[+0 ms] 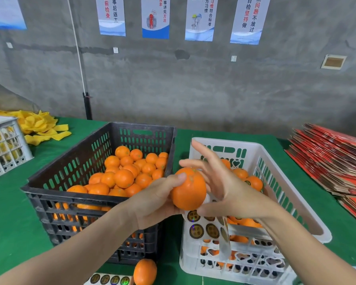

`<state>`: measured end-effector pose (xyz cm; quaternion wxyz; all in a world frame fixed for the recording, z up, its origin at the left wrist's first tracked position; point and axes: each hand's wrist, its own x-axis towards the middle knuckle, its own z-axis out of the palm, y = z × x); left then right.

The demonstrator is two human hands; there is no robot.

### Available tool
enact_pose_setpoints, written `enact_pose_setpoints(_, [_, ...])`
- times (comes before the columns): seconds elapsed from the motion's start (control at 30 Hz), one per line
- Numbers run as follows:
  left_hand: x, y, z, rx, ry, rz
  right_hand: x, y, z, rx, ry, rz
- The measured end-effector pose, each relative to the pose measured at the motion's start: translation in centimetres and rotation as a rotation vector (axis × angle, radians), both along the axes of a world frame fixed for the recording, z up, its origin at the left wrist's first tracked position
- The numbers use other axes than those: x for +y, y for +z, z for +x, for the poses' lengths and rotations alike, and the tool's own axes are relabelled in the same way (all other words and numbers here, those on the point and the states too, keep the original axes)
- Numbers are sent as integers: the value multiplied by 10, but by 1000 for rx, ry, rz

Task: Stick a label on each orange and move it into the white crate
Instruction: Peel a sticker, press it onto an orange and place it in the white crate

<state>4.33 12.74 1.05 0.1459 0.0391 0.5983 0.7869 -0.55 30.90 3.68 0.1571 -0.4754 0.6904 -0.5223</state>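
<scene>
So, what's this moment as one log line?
left hand grips orange | right hand open, against it | white crate holds oranges

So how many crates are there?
3. The black crate sits left of centre with oranges in it, the white crate is right beside it, and a pale crate is at the far left edge, partly cut off.

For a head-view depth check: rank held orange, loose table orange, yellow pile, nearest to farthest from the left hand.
1. held orange: grip of left hand
2. loose orange: front edge of table
3. yellow pile: far back left
</scene>
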Motion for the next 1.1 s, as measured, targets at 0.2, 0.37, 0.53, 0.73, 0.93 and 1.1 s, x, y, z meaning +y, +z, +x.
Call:
enact_pose_setpoints(0.2, [-2,-6,-7,-32,109,167,-7,4,10,-294,-344,-292])
enact_pose_setpoints(0.37, [-1,-5,-7,-22,106,179,-18,0,20,-78,-432,-120])
enact_pose_setpoints(0.53, [-1,-6,-8,-25,113,132,-19,3,19,86,-486,-37])
enact_pose_setpoints(0.73, [-2,-6,-7,22,73,105,-23,-3,22,207,-534,-44])
enact_pose_setpoints(0.93, [-12,-11,0,114,-25,-23,-17,-6,27,133,-463,-66])
enact_pose_setpoints(1.1, [-23,-17,-1,162,-137,-130,-19,-21,39,375,-316,166])
